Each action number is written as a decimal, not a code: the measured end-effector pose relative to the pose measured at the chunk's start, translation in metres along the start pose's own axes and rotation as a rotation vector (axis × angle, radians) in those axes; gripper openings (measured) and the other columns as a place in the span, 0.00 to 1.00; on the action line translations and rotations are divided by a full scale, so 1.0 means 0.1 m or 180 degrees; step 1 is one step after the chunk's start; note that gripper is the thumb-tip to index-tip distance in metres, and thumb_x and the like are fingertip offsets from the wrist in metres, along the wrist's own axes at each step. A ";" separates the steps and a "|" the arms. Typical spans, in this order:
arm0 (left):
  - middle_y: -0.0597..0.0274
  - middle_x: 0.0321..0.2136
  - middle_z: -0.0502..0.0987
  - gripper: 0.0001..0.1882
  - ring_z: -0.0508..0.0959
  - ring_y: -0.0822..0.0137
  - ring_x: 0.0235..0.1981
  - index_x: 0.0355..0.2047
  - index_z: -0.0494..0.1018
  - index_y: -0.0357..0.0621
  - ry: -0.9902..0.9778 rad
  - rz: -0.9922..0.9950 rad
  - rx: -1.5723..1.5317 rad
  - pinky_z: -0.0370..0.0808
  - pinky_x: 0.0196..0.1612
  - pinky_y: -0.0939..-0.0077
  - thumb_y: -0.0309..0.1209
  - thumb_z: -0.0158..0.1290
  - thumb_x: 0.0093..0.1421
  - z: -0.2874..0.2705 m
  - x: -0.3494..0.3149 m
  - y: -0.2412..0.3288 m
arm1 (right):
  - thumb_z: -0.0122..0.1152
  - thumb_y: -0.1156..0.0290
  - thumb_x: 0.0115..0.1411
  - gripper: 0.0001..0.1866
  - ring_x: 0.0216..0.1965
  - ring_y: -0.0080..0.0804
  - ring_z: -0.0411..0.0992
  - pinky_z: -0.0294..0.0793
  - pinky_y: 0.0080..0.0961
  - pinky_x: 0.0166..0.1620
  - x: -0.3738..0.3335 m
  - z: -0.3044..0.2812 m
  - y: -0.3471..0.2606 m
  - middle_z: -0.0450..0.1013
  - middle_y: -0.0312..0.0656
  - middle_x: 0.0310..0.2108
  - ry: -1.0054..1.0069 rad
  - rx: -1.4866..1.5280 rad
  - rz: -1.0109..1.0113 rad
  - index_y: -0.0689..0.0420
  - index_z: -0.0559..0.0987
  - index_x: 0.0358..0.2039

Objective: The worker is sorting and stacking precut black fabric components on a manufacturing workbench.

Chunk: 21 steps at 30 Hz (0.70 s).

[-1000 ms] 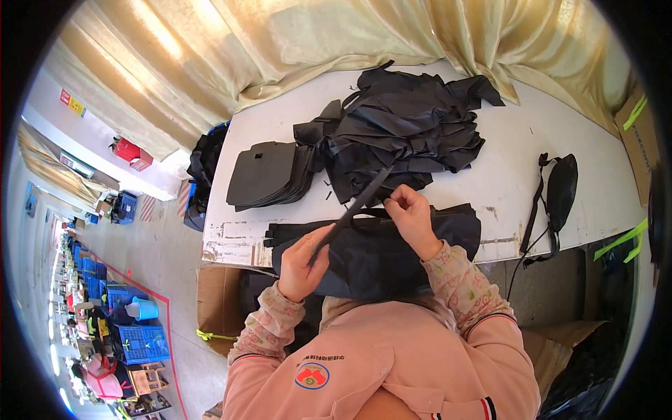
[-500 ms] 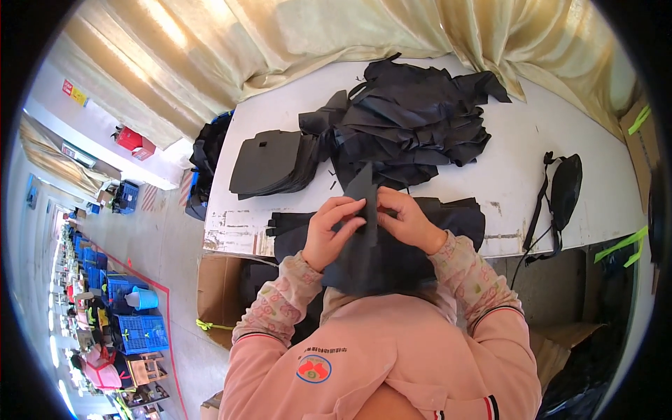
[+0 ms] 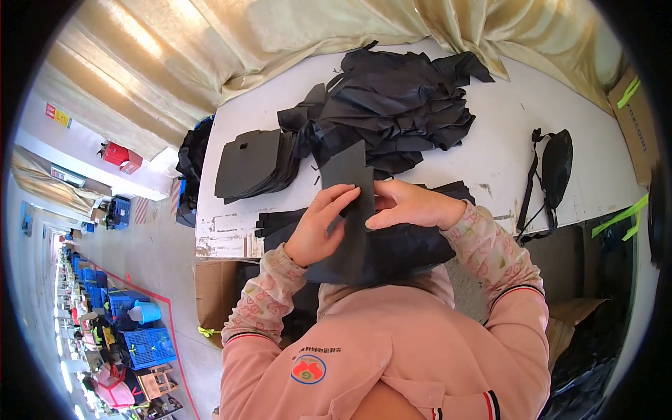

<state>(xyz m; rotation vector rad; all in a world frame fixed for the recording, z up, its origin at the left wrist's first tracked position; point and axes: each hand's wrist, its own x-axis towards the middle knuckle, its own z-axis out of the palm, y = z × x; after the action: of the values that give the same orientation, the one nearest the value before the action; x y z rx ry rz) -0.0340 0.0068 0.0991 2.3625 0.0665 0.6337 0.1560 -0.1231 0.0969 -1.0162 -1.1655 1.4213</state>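
Black panel [image 3: 355, 227] between left grip [image 3: 318, 227], right grip [image 3: 420, 207]; ends project beyond.

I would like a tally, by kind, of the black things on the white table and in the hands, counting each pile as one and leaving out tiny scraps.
Panel stack: 1
Loose fabric heap: 1
Folded fabric bundle: 1
Strapped pouch: 1
Held panel: 1
Total: 5
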 end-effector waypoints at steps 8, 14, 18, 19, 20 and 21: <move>0.57 0.35 0.77 0.15 0.78 0.63 0.35 0.43 0.77 0.40 0.0433 -0.0146 0.0219 0.74 0.39 0.76 0.18 0.57 0.55 -0.08 0.04 0.00 | 0.55 0.80 0.57 0.19 0.43 0.21 0.71 0.71 0.21 0.46 0.05 -0.03 0.19 0.74 0.39 0.42 0.0330 -0.0593 -0.0314 0.62 0.71 0.51; 0.67 0.30 0.75 0.07 0.74 0.77 0.24 0.40 0.75 0.38 0.1659 -0.1185 -0.1566 0.73 0.29 0.84 0.20 0.50 0.63 -0.40 -0.07 0.02 | 0.53 0.82 0.61 0.22 0.42 0.18 0.70 0.70 0.18 0.47 0.01 -0.53 0.41 0.74 0.36 0.40 0.0561 -0.0659 0.0062 0.61 0.68 0.56; 0.67 0.29 0.74 0.06 0.71 0.78 0.20 0.40 0.73 0.38 0.2388 -0.1236 -0.1569 0.69 0.24 0.84 0.25 0.48 0.65 -0.83 -0.35 -0.15 | 0.54 0.81 0.59 0.23 0.45 0.24 0.71 0.69 0.22 0.51 -0.26 -0.93 0.70 0.75 0.38 0.45 0.0591 -0.1132 0.0390 0.60 0.71 0.56; 0.66 0.30 0.74 0.06 0.71 0.78 0.20 0.41 0.73 0.39 0.2463 -0.1227 -0.1586 0.68 0.23 0.84 0.26 0.48 0.66 -0.93 -0.52 -0.30 | 0.55 0.81 0.58 0.23 0.46 0.27 0.71 0.68 0.23 0.53 -0.33 -1.01 0.76 0.75 0.39 0.47 0.0574 -0.1519 0.0391 0.59 0.72 0.56; 0.66 0.30 0.74 0.06 0.71 0.78 0.20 0.41 0.73 0.39 0.2536 -0.1385 -0.1516 0.68 0.23 0.84 0.26 0.48 0.66 -1.00 -0.67 -0.41 | 0.55 0.81 0.57 0.24 0.48 0.31 0.71 0.66 0.25 0.55 -0.41 -1.07 0.76 0.75 0.41 0.48 0.0486 -0.1644 0.0603 0.57 0.74 0.56; 0.67 0.30 0.73 0.07 0.71 0.78 0.20 0.41 0.73 0.39 0.2612 -0.1536 -0.1431 0.67 0.23 0.85 0.27 0.48 0.66 -1.06 -0.81 -0.51 | 0.55 0.81 0.57 0.24 0.48 0.31 0.71 0.66 0.25 0.55 -0.47 -1.14 0.82 0.75 0.41 0.48 0.0513 -0.1627 0.0600 0.57 0.74 0.56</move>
<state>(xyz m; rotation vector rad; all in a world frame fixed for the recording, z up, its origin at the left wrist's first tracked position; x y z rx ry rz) -0.1476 0.0931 0.1015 1.4546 0.7438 1.1748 0.2591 -0.1557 -0.0039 -1.6011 -1.3732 1.1756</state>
